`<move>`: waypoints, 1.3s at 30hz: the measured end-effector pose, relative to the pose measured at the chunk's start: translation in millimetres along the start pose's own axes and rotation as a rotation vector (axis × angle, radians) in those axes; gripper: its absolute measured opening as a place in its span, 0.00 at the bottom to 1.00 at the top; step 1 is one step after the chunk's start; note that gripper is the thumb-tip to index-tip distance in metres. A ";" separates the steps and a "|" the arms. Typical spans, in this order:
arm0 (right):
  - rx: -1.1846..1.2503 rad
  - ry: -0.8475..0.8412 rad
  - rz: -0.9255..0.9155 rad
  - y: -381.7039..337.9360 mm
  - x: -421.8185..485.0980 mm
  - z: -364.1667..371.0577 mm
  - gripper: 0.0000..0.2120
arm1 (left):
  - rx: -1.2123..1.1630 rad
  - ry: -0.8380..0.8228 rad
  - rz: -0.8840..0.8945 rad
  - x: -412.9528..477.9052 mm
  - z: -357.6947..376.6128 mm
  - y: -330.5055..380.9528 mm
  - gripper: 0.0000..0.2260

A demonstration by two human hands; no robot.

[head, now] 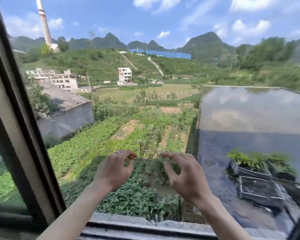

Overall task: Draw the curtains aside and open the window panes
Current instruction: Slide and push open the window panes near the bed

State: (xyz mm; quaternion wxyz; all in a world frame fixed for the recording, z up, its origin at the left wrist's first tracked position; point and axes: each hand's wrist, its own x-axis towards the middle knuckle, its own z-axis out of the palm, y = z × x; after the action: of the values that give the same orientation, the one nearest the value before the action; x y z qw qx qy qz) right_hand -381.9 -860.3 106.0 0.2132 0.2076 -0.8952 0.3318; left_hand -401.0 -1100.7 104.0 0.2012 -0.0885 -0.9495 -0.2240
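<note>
Hands: left hand (113, 170) and right hand (185, 175) were held low centre, fingers loosely curled, empty. Window pane (16, 129) was slid to frame left; no curtains seen. Task judged nearly done; withdrawal called for.

The window frame (21, 129) is cut off at the left and top edges. The sill track (145, 231) runs off the bottom edge. Both forearms leave the picture below. Trees (270, 51) at far right are smeared with blur.
</note>
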 end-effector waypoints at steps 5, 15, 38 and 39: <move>-0.173 0.167 0.185 45.5 -46.2 -83.6 0.15 | -0.205 -0.108 0.205 33.7 54.6 96.6 0.10; -0.362 0.503 0.391 98.7 -114.0 -234.3 0.12 | -0.467 -0.252 0.482 68.0 112.2 292.6 0.11; -0.403 0.630 0.632 144.1 -61.0 -276.4 0.50 | -0.945 -0.665 0.733 94.9 182.2 364.8 0.13; -0.403 0.631 0.632 143.0 -61.1 -276.9 0.50 | -0.927 -0.648 0.767 96.4 185.4 363.9 0.12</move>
State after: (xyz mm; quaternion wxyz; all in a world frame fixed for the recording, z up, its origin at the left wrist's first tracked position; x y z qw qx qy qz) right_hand -337.5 -558.1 192.7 0.3989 -0.2303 -0.8525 0.2470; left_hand -457.6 -686.0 134.6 -0.0867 -0.5583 -0.6694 -0.4825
